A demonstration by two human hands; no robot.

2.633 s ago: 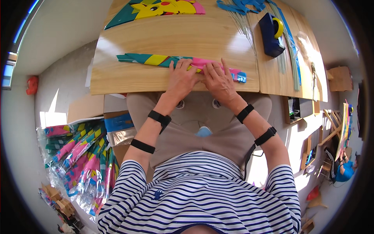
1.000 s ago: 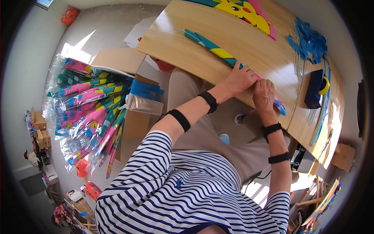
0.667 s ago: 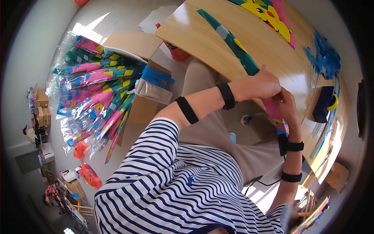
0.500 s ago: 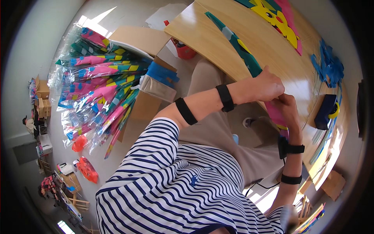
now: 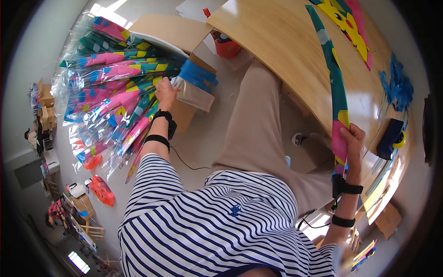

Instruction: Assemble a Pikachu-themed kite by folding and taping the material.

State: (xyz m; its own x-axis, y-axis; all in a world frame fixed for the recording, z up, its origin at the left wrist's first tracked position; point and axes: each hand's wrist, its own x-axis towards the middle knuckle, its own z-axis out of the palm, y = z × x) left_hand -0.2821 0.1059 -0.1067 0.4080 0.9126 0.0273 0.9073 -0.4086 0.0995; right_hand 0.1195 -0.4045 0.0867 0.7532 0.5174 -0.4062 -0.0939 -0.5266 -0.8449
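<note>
My right hand [image 5: 354, 141] is closed round the lower, pink part of a long, narrow folded kite [image 5: 338, 87]. The kite is green, yellow and pink, and its green tip points away over the table. My left hand [image 5: 166, 94] is at the right edge of a heap of folded kites in clear plastic sleeves [image 5: 115, 97]. Its fingers are curled in, and what they grip, if anything, is hidden. Just right of that hand lies a stack of clear plastic bags with blue tops [image 5: 196, 90], on an open cardboard box [image 5: 170, 32].
On the wooden table [image 5: 277, 41] lies a flat kite with a yellow cartoon figure [image 5: 344, 23]. Blue ribbons [image 5: 398, 83] and a dark blue tape dispenser [image 5: 388, 138] are at its right side. A red container [image 5: 226, 46] stands below the table's left corner.
My left hand has let go of the kite and swung left to the sleeved heap. My right hand still holds the kite, which has swung right and more upright in view.
</note>
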